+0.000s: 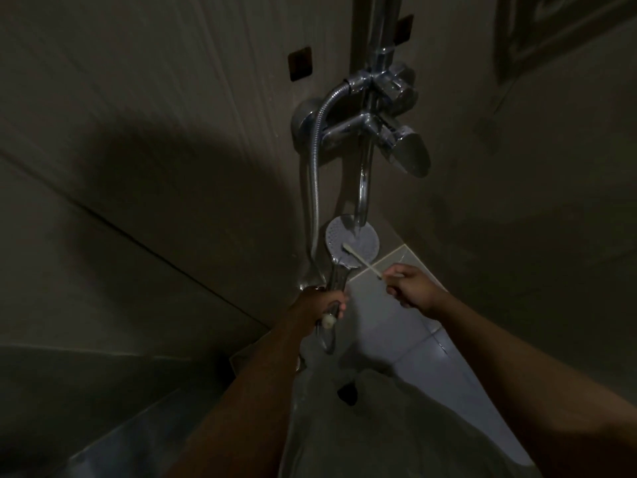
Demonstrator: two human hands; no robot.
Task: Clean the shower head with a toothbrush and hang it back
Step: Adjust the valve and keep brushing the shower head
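Observation:
The room is dim. My left hand (319,305) grips the chrome handle of the shower head (351,241), whose round pale face with small holes points up toward me. My right hand (412,286) pinches the end of a pale toothbrush (362,260). Its bristle end lies on the middle of the shower head's face. A ribbed metal hose (314,188) runs from the handle up to the mixer.
The chrome mixer tap (379,129) with its lever (412,153) and spout (363,188) hangs on the wall just above the shower head. A riser pipe (384,25) goes up from it. Tiled walls close in left and right; light floor tiles (431,343) lie below.

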